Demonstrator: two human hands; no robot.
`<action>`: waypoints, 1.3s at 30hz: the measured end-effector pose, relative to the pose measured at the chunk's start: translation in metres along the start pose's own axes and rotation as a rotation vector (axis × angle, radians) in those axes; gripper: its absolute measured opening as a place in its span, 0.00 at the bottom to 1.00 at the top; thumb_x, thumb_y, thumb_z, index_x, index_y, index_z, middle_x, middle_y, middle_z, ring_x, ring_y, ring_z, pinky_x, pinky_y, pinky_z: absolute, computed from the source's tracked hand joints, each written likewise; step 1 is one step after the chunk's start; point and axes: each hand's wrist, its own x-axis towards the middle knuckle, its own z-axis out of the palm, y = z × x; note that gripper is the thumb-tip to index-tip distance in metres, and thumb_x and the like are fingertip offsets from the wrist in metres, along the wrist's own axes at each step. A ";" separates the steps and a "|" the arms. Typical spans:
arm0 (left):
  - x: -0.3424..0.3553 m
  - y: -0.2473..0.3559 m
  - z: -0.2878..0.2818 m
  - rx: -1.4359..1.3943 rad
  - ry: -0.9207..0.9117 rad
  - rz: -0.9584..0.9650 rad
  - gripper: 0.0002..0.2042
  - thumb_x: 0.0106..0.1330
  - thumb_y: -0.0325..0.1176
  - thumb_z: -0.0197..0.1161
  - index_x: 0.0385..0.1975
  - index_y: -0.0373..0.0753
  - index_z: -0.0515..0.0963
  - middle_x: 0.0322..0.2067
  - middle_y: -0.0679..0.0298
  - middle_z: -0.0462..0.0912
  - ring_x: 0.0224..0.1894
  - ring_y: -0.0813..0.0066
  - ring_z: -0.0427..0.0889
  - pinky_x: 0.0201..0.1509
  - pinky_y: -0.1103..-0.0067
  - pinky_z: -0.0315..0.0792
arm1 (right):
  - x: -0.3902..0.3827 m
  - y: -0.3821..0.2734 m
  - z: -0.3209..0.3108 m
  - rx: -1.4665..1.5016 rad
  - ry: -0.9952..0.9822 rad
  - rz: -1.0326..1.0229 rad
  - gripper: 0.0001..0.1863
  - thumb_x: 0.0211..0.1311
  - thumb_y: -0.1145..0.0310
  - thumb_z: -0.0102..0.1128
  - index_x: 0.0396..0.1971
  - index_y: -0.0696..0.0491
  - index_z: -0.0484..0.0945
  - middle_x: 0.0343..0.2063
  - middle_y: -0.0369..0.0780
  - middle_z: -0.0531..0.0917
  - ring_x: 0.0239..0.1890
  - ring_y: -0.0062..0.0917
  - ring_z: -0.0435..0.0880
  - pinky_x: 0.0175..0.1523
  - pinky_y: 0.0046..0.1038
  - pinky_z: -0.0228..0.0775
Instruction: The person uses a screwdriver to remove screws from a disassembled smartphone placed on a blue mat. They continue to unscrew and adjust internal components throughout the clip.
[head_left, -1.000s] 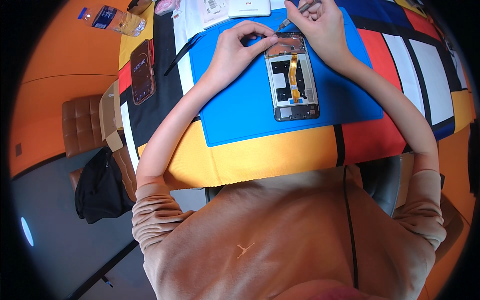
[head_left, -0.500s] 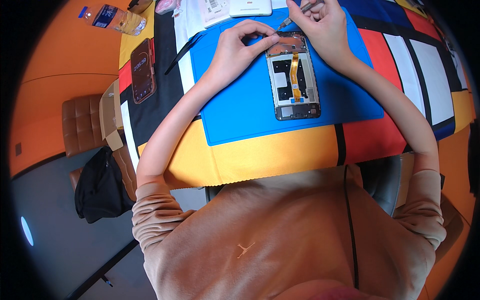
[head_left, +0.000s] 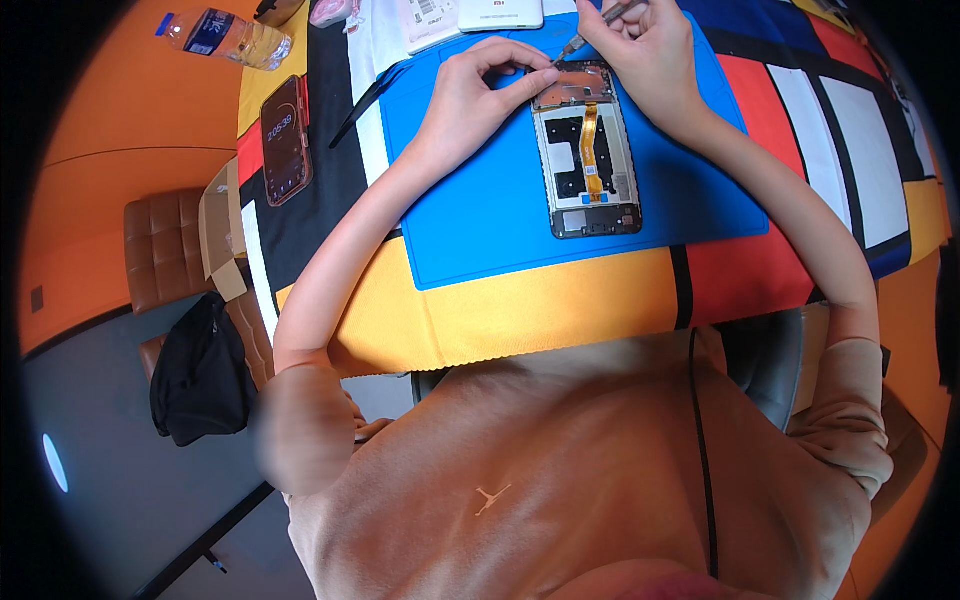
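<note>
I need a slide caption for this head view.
Left hand at the top corner of an opened phone on a blue mat; right hand holding a slim tool.

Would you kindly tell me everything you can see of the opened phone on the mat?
The phone lies flat on the blue mat, pointing away from the person, its insides exposed: copper-coloured, metallic-looking far end, yellow ribbon cable along the pale middle, black near end. The left hand is at its far left corner, beside the tip of the slim tool; actual contact is unclear.
</note>
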 end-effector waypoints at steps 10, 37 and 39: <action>0.000 -0.001 0.001 -0.017 0.006 -0.004 0.10 0.69 0.35 0.69 0.42 0.35 0.87 0.46 0.64 0.86 0.47 0.78 0.83 0.55 0.81 0.76 | -0.001 -0.003 0.001 -0.030 0.010 -0.002 0.15 0.63 0.75 0.68 0.36 0.52 0.67 0.21 0.29 0.74 0.23 0.07 0.73 0.27 0.15 0.63; -0.001 0.003 0.001 0.033 0.001 -0.001 0.17 0.68 0.40 0.72 0.54 0.43 0.85 0.40 0.69 0.87 0.39 0.85 0.81 0.47 0.85 0.74 | -0.003 -0.001 0.002 -0.007 0.061 -0.045 0.13 0.62 0.78 0.65 0.37 0.52 0.67 0.22 0.28 0.73 0.22 0.05 0.70 0.26 0.14 0.58; -0.002 0.005 0.000 0.052 -0.019 0.004 0.18 0.68 0.41 0.72 0.55 0.44 0.84 0.41 0.68 0.87 0.40 0.84 0.81 0.48 0.84 0.74 | -0.005 -0.001 0.002 0.036 0.049 -0.050 0.13 0.62 0.79 0.64 0.37 0.52 0.67 0.22 0.27 0.72 0.22 0.04 0.68 0.25 0.13 0.56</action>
